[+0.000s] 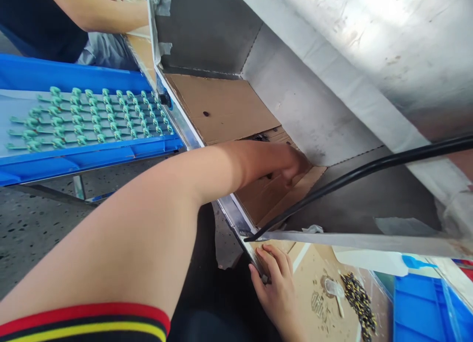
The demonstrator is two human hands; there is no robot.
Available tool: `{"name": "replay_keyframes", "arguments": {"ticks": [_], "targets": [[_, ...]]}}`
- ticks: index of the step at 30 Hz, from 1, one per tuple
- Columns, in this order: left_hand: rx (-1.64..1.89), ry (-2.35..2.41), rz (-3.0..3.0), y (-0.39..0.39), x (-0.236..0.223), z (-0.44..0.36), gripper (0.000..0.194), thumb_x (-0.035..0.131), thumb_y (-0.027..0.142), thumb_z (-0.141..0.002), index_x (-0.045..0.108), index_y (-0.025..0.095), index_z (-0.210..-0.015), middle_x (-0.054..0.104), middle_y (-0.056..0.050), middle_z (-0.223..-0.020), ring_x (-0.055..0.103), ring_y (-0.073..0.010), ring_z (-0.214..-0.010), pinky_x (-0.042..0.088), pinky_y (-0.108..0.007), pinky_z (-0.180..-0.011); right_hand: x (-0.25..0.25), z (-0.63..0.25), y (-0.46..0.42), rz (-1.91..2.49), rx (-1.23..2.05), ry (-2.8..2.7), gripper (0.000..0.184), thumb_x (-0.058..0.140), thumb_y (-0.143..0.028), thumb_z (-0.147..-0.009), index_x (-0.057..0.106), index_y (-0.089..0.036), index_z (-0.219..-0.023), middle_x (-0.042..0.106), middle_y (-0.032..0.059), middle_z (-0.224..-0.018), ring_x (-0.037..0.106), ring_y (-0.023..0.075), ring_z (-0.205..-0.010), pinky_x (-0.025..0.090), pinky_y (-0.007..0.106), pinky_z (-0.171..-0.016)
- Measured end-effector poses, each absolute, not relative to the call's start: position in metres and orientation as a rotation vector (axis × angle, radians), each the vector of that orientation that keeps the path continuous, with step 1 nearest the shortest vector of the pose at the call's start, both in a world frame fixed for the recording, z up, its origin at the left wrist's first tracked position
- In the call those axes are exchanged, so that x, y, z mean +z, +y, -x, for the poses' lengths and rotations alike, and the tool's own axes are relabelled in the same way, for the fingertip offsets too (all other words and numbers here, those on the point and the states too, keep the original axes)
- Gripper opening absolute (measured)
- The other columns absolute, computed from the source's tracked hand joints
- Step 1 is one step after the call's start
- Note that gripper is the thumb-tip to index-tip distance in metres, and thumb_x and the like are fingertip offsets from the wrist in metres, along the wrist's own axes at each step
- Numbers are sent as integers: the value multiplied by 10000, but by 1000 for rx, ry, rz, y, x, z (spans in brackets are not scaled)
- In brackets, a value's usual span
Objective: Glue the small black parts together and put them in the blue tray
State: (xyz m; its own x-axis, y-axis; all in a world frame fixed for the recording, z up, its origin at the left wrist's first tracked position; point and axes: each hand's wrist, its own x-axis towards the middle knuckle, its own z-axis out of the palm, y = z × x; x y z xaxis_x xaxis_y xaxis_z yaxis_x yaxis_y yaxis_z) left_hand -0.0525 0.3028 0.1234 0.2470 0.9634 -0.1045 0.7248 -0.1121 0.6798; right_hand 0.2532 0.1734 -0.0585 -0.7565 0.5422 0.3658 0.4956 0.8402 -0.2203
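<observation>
My left arm stretches across into a grey metal booth [303,95], and my left hand [293,167] is down at the cardboard [225,105] lining its floor, near the back corner. The fingers of that hand are in shade and mostly hidden, so what they hold, if anything, does not show. Small dark bits [262,136] lie in a gap of the cardboard beside my forearm. Outside the booth, my right hand [275,280] rests on the near edge of the tabletop [306,263], its fingers loosely bent and apart, with nothing seen in them.
A black hose [354,177] slants across the booth opening. Blue trays [148,147] at left carry rows of small green pieces [94,113]. At right are a heap of black-and-yellow pieces [358,297], a small clear scoop [334,288], a white bottle [373,258] and a blue bin [421,307]. A co-worker's arm [107,12] shows at top left.
</observation>
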Motion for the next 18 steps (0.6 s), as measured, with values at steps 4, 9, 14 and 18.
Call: {"name": "replay_keyframes", "arguments": {"ticks": [4, 9, 14, 18], "targets": [[295, 1512, -2178, 321, 117, 56, 316, 895, 105, -663, 847, 184, -966, 788, -77, -912, 689, -283, -892, 569, -427, -895, -58, -253, 174, 778, 172, -2602, 305, 685, -302, -1016, 644, -242, -1312, 656, 135, -1285, 619, 314, -1200, 597, 523, -977], [254, 1453, -2518, 290, 110, 69, 505, 924, 281, -737, 798, 209, -1221, 786, -89, -1156, 694, -279, -976, 562, -385, -899, -57, -253, 174, 765, 170, -2602, 308, 685, -296, -1017, 640, -231, -1315, 654, 137, -1282, 609, 315, -1205, 592, 528, -979], [201, 1531, -2666, 263, 117, 92, 483, 784, 419, -901, 737, 219, -1339, 732, -122, -1277, 652, -299, -1206, 523, -360, -1029, -56, -253, 174, 763, 181, -2590, 310, 677, -293, -1022, 640, -231, -1323, 655, 140, -1298, 613, 316, -1213, 596, 520, -979], [262, 2055, -2472, 252, 122, 155, 429, 640, 408, -984, 725, 207, -1354, 716, -130, -1257, 668, -296, -1157, 524, -383, -1023, -56, -253, 175, 762, 180, -2597, 320, 673, -314, -1025, 649, -248, -1337, 660, 137, -1316, 620, 324, -1231, 602, 524, -985]]}}
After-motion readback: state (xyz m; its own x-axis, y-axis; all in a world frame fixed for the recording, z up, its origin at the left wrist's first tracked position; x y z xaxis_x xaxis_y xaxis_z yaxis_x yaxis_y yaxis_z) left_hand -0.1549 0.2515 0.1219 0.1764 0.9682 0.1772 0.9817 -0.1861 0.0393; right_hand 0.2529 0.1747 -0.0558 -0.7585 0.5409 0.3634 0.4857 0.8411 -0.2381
